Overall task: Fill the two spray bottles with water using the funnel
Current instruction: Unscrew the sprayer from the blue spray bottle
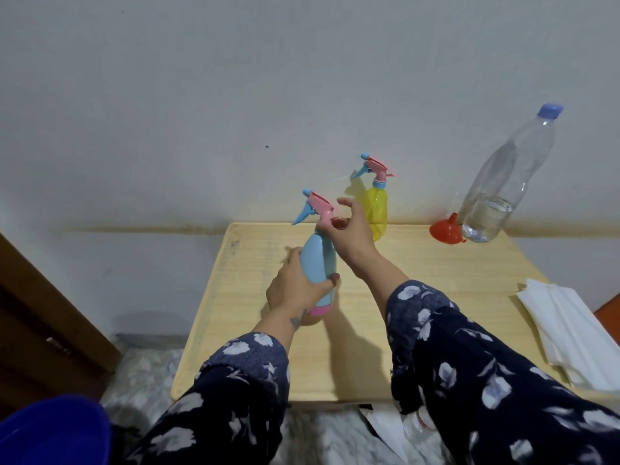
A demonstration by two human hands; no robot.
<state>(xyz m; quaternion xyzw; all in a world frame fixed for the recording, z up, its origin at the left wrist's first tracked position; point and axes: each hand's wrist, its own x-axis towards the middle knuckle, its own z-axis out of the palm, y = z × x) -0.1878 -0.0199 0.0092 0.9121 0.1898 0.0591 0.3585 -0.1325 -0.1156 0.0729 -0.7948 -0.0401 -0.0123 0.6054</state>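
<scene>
Your sleeves [469, 380] fill the lower frame. Left hand [295, 286] grips the blue bottle [318, 260] at centre, lifted and tilted. Right hand [349, 236] pinches its pink collar. Yellow bottle [376, 209] stands behind on the table [419, 297]; funnel [446, 229] and water bottle [503, 182] upper right.

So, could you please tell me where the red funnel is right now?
In the head view the red funnel lies at the table's far right, beside the base of the clear water bottle, right of the yellow spray bottle.
</scene>
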